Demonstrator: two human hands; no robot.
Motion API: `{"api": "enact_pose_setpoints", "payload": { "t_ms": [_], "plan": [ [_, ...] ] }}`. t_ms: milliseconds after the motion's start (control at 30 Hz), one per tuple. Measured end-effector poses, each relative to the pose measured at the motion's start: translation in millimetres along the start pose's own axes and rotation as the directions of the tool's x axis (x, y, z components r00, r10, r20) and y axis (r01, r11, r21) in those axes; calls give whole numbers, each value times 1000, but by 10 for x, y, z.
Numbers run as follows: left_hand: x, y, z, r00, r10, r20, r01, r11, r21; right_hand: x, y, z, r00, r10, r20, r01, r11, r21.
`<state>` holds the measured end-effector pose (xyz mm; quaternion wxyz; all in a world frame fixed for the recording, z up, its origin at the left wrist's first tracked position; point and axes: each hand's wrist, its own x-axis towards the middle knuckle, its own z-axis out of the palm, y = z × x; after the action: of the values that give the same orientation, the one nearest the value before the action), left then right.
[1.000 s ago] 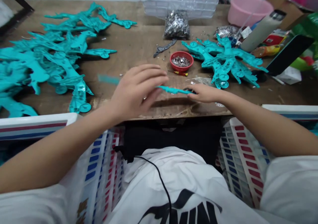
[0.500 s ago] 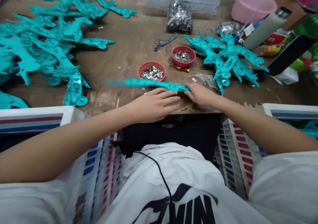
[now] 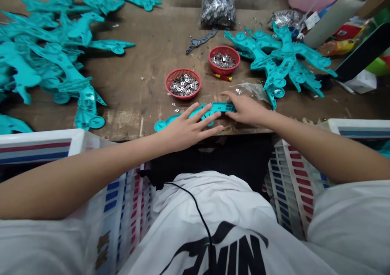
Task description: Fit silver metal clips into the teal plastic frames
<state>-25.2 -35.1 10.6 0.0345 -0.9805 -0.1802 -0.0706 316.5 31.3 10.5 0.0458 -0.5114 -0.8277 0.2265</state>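
A long turquoise plastic part [image 3: 221, 107] with a round disc at its left end lies at the table's front edge. My left hand [image 3: 190, 126] is over its middle, fingers stretched out and spread, hiding some of it. At the part's right end, my right hand [image 3: 246, 107] has thumb and fingers curved around it. Just behind is a red basket [image 3: 168, 89] of small metal clips, with a second red basket [image 3: 224, 70] of similar pieces further right. A few loose metal clips [image 3: 175, 110] lie between the near basket and the part.
Turquoise parts are heaped in a pile [image 3: 61, 63] at left and a smaller pile [image 3: 274, 63] at right. A yellow-and-red screwdriver [image 3: 223, 77], a grey part [image 3: 201, 42] and a bag of metal pieces [image 3: 218, 9] lie behind. Plastic crates [image 3: 76, 139] flank my lap.
The turquoise part has come down flat onto the table edge, its left end swinging towards me. My left hand's fingers have spread apart. The view has tilted slightly downward.
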Motion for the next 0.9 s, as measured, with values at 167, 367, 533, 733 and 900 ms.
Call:
{"api": "enact_pose_setpoints", "payload": {
  "t_ms": [167, 367, 533, 733, 900],
  "plan": [
    [56, 116, -303, 962, 187, -201, -200, 979, -46, 44, -40, -168, 946, 235, 226, -325, 666, 671],
    [87, -37, -169, 966, 205, -156, -227, 964, -138, 90, -146, -120, 913, 251, 322, -408, 542, 735],
    [90, -101, -204, 977, 125, -173, -168, 950, -263, 35, -206, -99, 938, 250, 239, -338, 513, 789],
    [104, -136, -309, 997, 46, -65, -61, 966, -253, -23, -242, -97, 943, 138, 303, -324, 596, 735],
    [67, -191, -248, 985, 86, -147, -121, 961, -248, 16, -223, -45, 968, 85, 237, -235, 636, 735]
  ]
}}
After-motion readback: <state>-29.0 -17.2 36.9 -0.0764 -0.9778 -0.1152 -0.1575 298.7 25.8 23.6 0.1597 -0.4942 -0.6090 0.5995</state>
